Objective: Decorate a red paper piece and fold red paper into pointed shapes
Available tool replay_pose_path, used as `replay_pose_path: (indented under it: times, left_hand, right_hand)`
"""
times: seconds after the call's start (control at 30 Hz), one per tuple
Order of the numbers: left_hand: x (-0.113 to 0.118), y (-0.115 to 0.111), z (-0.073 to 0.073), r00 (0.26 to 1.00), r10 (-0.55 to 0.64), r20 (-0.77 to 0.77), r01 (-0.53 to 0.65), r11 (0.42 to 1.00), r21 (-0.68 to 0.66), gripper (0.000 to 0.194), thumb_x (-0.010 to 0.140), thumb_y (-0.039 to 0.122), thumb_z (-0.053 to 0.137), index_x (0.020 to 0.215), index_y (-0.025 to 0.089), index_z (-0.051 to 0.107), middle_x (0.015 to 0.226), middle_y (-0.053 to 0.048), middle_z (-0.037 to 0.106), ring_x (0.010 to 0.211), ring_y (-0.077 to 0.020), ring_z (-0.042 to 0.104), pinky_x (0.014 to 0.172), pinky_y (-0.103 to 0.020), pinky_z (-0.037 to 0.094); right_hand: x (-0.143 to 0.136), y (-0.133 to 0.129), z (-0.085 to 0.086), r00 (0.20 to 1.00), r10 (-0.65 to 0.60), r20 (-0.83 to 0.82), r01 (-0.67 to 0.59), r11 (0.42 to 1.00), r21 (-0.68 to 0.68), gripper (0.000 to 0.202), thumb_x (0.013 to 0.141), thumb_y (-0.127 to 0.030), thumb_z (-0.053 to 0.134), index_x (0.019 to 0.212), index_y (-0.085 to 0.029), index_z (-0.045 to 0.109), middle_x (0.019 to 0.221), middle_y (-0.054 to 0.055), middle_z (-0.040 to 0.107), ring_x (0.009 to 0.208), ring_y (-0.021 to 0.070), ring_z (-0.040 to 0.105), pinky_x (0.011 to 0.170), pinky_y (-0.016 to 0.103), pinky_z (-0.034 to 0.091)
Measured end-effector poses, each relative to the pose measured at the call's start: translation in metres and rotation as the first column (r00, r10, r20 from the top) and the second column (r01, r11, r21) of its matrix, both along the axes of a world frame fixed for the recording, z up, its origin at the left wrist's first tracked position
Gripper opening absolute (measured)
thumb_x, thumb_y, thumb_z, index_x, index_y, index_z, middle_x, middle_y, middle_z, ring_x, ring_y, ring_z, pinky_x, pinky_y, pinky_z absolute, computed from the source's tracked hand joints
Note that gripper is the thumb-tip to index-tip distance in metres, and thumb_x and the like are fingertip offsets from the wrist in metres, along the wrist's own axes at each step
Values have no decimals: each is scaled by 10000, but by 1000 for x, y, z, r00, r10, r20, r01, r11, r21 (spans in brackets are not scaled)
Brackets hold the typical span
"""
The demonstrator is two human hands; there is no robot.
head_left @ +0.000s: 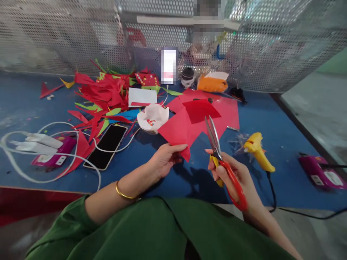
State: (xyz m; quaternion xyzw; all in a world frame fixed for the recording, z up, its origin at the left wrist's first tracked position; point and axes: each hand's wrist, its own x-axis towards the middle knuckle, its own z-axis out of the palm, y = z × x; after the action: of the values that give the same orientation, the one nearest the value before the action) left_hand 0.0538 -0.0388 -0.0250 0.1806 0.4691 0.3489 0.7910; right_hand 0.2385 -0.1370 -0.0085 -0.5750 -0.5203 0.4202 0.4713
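Pinching red paper (176,128) between thumb and fingers over blue table (260,113), left hand (165,160) seemingly positions it, while right hand (240,171) grips scissors (227,169) near it, blades slightly parted; cutting would call for bringing blades onto paper.

Our left hand (166,162) pinches folded red paper (175,126) near its corner. Our right hand (237,173) grips red-and-yellow-handled scissors (214,139), blades slightly parted, pointing away from us. On blue tabletop (284,137) we see paper scraps (103,90) heaped left, white bowl (159,112) beside paper, dark-screened phone (105,147) left of our hands, yellow glue gun (256,146) right.
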Motion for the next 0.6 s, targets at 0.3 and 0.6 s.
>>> replay_pose_path:
  times: [0.3,0.6]
  left_hand:
    - [24,-15,15,980,125,153,-125,992,-7,77,763,113,759,831,144,739,772,-5,761,631,-96,676,577,-197,557]
    - [28,-23,10,980,114,160,-161,933,322,194,626,184,878,783,172,764,788,-11,776,751,-141,708,728,-237,540]
  right_hand:
    - [-11,17,-9,948,-235,-216,198,964,-180,549,700,-525,808,1129,-230,633,762,-10,653,600,141,602,546,289,532]
    - [-34,37,-3,900,-253,-355,241,967,-78,425,727,-359,771,1112,-254,625,918,-1,681,803,174,669,719,327,572]
